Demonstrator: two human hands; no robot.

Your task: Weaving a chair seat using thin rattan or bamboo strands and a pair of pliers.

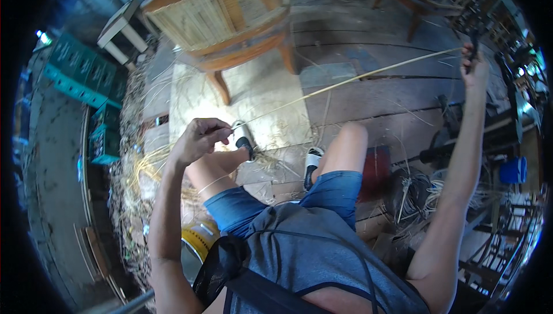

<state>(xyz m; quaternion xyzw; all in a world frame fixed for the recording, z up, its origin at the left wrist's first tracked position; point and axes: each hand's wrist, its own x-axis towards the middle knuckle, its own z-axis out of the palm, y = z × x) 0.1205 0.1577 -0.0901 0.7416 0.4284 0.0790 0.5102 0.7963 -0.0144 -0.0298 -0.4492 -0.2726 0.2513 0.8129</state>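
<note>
A long, thin pale cane strip (pixel 345 82) stretches between my two raised hands, rising from left to right. My left hand (pixel 203 138) is closed, pinching the strip's left end between thumb and fingers above my left knee. Far out at the upper right, my right hand (pixel 474 71) is closed with its fingers wrapped round a dark narrow tool (pixel 474 48). The strip's other end meets this hand, and how it is held there is too small to tell. Beyond the strip stands a wooden chair (pixel 247 46) with a partly woven cane panel.
A pale sheet (pixel 276 104) lies on the plank floor (pixel 380 98) under the chair. Loose cane strands (pixel 152 161) litter the left side near a yellow bucket (pixel 201 238). Green crates (pixel 86 75) are stacked at far left. Coiled strands (pixel 412 193) and a blue container (pixel 512 170) are at right.
</note>
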